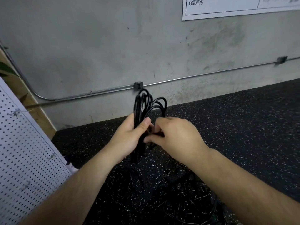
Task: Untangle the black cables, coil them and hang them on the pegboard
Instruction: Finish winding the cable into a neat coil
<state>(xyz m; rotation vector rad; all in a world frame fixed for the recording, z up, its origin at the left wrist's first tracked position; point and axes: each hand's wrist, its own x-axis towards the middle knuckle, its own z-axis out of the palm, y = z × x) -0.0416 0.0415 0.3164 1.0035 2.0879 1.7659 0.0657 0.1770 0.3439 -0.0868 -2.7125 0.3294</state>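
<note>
A coiled black cable (pixel 146 103) stands upright in front of me, its loops sticking up above my fists. My left hand (pixel 129 137) grips the middle of the bundle, thumb across the front. My right hand (pixel 175 137) pinches a strand at the bundle's right side, fingers curled. The lower end of the coil hangs below my left palm. More black cables (pixel 183 197) lie tangled on the floor beneath my forearms. The white pegboard (pixel 24 159) leans at the left, with several small metal hooks (pixel 15 112) on it.
Black speckled rubber floor (pixel 243 127) meets a grey concrete wall (pixel 97 46). A metal conduit (pixel 194 76) with a small junction box (pixel 138 86) runs along the wall. A wooden post (pixel 37 114) stands behind the pegboard. A white poster (pixel 235 7) hangs at the upper right.
</note>
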